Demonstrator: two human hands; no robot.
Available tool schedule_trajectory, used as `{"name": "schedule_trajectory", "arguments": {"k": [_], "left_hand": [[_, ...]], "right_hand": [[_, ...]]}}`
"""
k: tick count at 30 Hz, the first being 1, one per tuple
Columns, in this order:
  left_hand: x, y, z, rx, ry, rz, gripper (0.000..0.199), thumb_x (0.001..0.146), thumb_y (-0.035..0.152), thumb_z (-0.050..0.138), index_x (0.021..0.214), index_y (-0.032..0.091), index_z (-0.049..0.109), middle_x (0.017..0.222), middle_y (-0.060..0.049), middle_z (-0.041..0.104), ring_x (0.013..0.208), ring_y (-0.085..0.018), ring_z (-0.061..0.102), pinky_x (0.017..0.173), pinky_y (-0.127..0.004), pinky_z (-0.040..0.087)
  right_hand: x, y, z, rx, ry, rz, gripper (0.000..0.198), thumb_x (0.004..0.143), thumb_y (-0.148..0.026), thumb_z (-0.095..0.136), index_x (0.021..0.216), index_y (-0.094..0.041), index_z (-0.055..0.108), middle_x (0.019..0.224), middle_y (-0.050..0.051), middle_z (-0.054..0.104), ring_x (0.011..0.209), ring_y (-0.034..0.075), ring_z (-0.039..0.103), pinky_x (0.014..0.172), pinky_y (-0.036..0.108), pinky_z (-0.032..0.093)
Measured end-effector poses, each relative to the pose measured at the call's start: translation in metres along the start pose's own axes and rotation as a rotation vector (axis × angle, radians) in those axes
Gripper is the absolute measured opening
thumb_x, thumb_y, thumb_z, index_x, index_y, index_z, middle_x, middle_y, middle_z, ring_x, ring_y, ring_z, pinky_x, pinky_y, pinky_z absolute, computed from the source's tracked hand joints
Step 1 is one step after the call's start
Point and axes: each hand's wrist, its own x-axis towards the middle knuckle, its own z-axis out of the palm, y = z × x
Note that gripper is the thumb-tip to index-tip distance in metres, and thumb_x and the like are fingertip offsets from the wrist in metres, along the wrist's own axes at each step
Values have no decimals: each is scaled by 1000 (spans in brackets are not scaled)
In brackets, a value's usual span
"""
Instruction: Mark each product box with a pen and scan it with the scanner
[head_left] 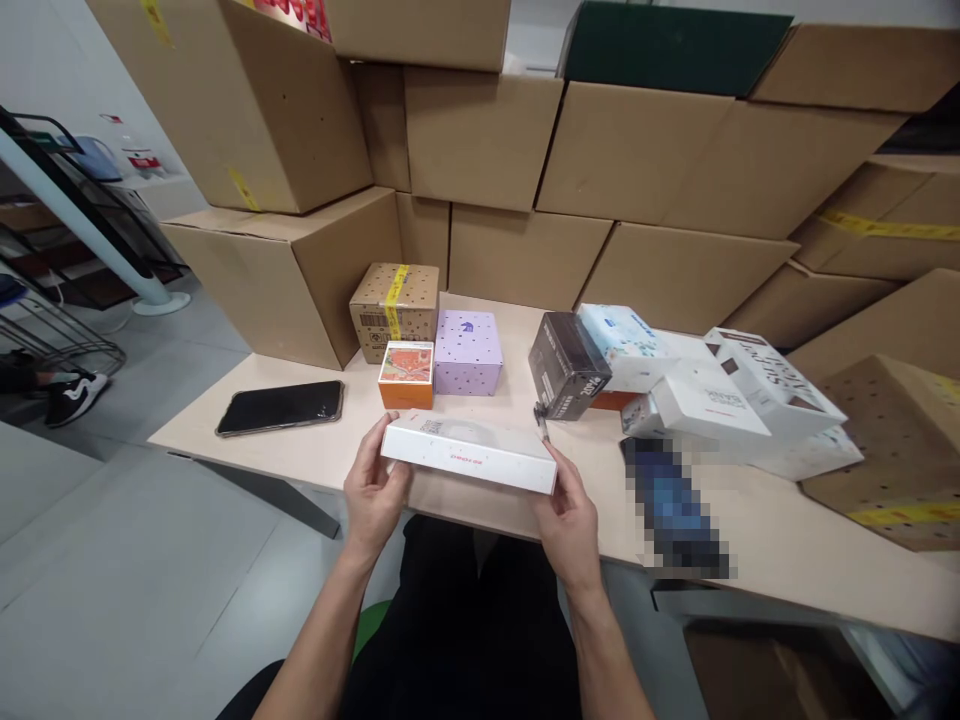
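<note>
A flat white box (469,462) with small red lettering along its near side is held level just above the table's front edge. My left hand (373,492) grips its left end, thumb in front and fingers behind. At the other end, my right hand (568,520) is closed around the right corner. Just beyond the white box stands a small orange box (406,390) with a patterned top. Beside that is a lilac box (469,355) with dark spots, and behind it a brown spotted carton (396,300) sealed with yellow tape.
A black phone (281,408) lies at the table's left. A black box (568,365) and several white boxes (709,410) sit to the right, near a pixelated dark device (675,508). Stacked cardboard boxes (487,135) wall off the back. A brown carton (892,440) stands far right.
</note>
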Motion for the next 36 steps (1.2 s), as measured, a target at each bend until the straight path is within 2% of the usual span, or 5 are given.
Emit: {"name": "schedule_trajectory", "arguments": {"k": [7,15,19,27,36], "left_hand": [[2,-2,-3,142,-11,168,49,83,22,69,131,28,62,134,-7,59,129,-24,55,111,-41,44],[4,-5,-10,42,-54,82,53,80,31,71,132,27,61,128,-8,59,125,-27,54,104,-39,48],[5,-4,-11,-145,-47,45,36,81,43,66,110,22,69,125,-10,60,124,-30,55,103,-45,48],[6,2,-7,-74,-37,34,16,80,28,71,93,20,64,113,-8,59,116,-24,57,101,-41,50],[7,1,-9,-155,-64,-65,42,77,25,72,116,23,56,118,-7,57,103,-22,65,85,-33,57]], "right_hand": [[0,-4,-6,-95,-37,-63,55,85,-35,59,139,-24,54,137,10,51,132,26,47,106,41,46],[-1,-10,-9,97,-113,-41,60,84,-47,64,139,-26,52,141,9,47,135,27,44,111,42,42],[1,-9,-5,176,-90,-11,48,87,-46,64,128,-24,57,135,10,53,125,25,53,106,41,46],[0,0,0,276,-83,19,47,85,-32,69,128,-23,53,137,12,52,123,24,56,110,45,42],[0,-3,0,311,-73,18,53,83,-33,70,132,-24,51,140,13,53,126,25,55,109,45,43]]}}
